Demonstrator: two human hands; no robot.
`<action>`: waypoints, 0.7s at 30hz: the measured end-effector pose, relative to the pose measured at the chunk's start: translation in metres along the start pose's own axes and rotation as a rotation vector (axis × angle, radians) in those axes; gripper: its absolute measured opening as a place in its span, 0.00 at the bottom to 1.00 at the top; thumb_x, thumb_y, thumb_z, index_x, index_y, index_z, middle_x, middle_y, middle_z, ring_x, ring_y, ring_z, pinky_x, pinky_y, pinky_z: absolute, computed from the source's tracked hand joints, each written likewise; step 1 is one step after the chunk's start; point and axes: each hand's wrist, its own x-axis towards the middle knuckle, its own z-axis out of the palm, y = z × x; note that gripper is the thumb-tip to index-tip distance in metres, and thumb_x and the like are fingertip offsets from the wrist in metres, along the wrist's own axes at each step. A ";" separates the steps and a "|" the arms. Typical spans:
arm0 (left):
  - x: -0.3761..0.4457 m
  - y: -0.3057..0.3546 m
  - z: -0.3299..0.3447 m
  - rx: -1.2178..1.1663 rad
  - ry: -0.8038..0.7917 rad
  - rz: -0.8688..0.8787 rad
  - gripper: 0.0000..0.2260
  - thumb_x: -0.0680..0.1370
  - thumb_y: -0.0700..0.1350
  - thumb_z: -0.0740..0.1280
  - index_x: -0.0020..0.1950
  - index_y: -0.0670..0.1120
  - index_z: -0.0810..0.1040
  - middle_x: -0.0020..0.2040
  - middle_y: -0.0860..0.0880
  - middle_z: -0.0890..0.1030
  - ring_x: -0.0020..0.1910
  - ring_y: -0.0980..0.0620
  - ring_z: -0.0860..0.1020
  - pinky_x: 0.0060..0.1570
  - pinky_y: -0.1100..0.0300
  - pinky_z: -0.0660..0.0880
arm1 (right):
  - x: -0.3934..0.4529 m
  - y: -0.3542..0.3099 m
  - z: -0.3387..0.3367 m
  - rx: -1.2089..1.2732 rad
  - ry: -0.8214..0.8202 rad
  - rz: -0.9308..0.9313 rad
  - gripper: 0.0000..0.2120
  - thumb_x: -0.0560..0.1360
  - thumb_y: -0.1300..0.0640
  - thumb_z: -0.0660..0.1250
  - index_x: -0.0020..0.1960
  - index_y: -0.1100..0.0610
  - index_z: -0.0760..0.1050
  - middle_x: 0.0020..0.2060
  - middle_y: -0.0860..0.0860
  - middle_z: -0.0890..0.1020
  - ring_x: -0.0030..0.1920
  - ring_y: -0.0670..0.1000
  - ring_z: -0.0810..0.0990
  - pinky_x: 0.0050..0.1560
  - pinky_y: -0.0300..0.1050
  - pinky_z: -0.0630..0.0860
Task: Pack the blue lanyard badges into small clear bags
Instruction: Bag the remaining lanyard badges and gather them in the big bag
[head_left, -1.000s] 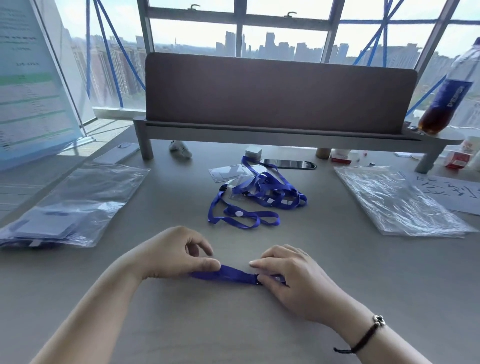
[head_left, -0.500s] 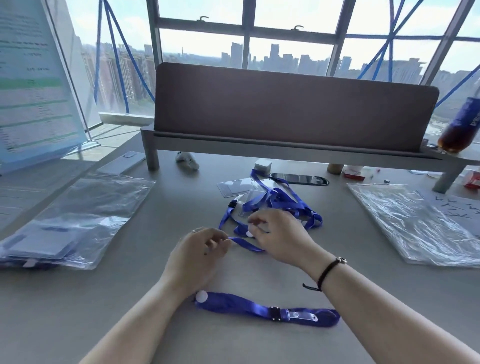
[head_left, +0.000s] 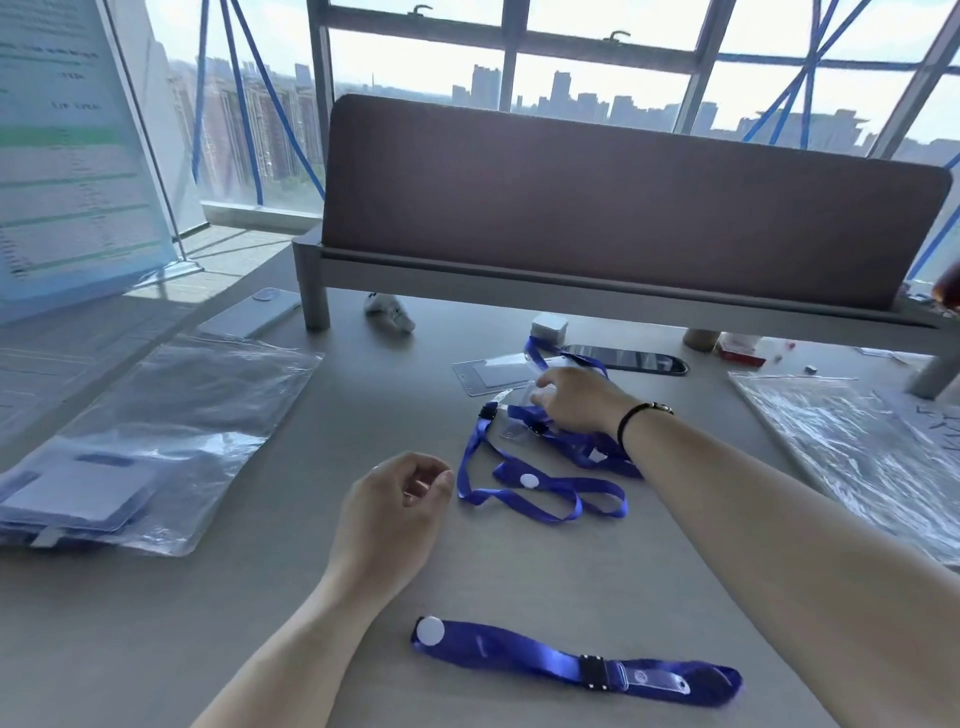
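the right hand (head_left: 574, 397) reaches into the blue lanyards (head_left: 540, 467) mid-table and grabs a clear badge (head_left: 519, 410) to pack next - the left hand (head_left: 395, 512) waits beside, loosely curled, empty.

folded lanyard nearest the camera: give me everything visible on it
The folded lanyard is a flat blue woven strap doubled into a short bundle, lying on the grey table near the front edge. A white round sticker sits at its left end, a black buckle and a clear plastic tab towards the right. Neither hand touches it.
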 end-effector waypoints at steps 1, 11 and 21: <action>0.000 0.001 0.000 0.013 -0.009 0.005 0.04 0.77 0.50 0.70 0.43 0.57 0.83 0.37 0.57 0.83 0.38 0.62 0.79 0.37 0.67 0.73 | 0.002 0.001 0.001 0.001 0.012 0.012 0.19 0.79 0.51 0.59 0.69 0.50 0.74 0.71 0.52 0.73 0.68 0.56 0.72 0.68 0.54 0.70; -0.002 0.003 -0.002 0.073 -0.033 0.001 0.03 0.77 0.50 0.70 0.44 0.56 0.83 0.39 0.56 0.82 0.39 0.62 0.77 0.36 0.69 0.70 | 0.007 -0.007 -0.016 -0.125 -0.182 -0.055 0.37 0.73 0.72 0.53 0.75 0.43 0.67 0.75 0.54 0.67 0.43 0.54 0.83 0.29 0.40 0.75; -0.002 0.004 -0.002 0.105 -0.050 0.036 0.03 0.77 0.50 0.70 0.44 0.56 0.83 0.38 0.57 0.82 0.39 0.63 0.77 0.35 0.73 0.69 | 0.003 -0.006 -0.031 -0.436 -0.335 -0.199 0.39 0.74 0.66 0.68 0.75 0.37 0.61 0.71 0.52 0.70 0.48 0.52 0.78 0.40 0.42 0.76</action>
